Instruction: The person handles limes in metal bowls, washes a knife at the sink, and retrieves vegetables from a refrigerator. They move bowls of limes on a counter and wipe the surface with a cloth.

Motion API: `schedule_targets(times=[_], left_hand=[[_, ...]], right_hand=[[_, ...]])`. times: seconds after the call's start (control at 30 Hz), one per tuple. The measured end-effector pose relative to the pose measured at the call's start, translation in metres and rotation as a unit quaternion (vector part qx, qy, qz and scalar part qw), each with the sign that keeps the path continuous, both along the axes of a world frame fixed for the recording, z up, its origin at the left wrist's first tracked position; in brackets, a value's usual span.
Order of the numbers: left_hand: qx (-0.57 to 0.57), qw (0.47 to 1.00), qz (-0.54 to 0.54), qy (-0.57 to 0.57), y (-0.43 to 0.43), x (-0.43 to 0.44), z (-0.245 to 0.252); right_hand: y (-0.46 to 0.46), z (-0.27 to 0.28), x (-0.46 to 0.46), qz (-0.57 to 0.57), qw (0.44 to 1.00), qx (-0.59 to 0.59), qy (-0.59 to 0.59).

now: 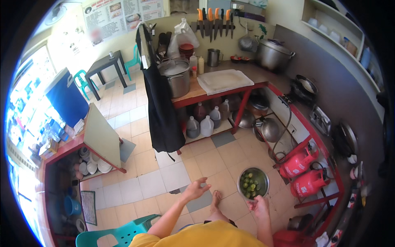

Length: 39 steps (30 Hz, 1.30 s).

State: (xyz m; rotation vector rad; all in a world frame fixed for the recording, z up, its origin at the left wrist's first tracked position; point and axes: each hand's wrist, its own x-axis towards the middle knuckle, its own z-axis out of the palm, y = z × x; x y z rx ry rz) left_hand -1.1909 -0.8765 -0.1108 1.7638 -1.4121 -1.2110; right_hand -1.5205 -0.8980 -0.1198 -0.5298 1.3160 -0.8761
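Observation:
My right hand (260, 206) grips the near rim of a round stainless steel bowl (267, 188), holding it above the tiled floor. Inside the bowl lie several small green citrus fruits (250, 185), gathered mostly toward its left side. To the left, my left hand (195, 190) is held out in the air with its fingers apart and nothing in it. A bare foot (217, 195) shows on the floor between the two hands.
A green plastic chair (123, 231) stands close at my left. Red gas cylinders (308, 186) sit under the counter at right. Ahead, a red-framed counter (213, 98) bears a lidded pot (179, 78) and a white tray (225, 81). A black apron (163, 111) hangs at its left end.

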Motion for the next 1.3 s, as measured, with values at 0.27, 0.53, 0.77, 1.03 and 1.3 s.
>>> schedule_targets(times=[0.27, 0.53, 0.77, 1.03, 1.3], left_hand=[[0.094, 0.987, 0.097, -0.082, -0.078, 0.086, -0.017], [0.173, 0.952, 0.245, -0.055, -0.134, 0.141, -0.043], [0.174, 0.936, 0.303, -0.046, -0.206, 0.218, -0.064], [0.091, 0.880, 0.464, -0.034, -0.248, 0.269, -0.071], [0.159, 0.783, 0.598, 0.063, -0.286, 0.174, -0.062]], right_hand=[[-0.271, 0.049, 0.033, 0.033, 0.997, -0.064, -0.010], [-0.528, 0.119, 0.174, 0.136, 0.979, -0.108, -0.109], [-0.696, 0.161, 0.307, 0.232, 0.953, -0.121, -0.150], [-0.862, 0.164, 0.434, 0.291, 0.943, -0.022, -0.160], [-0.965, 0.116, 0.494, 0.351, 0.925, 0.074, -0.128]])
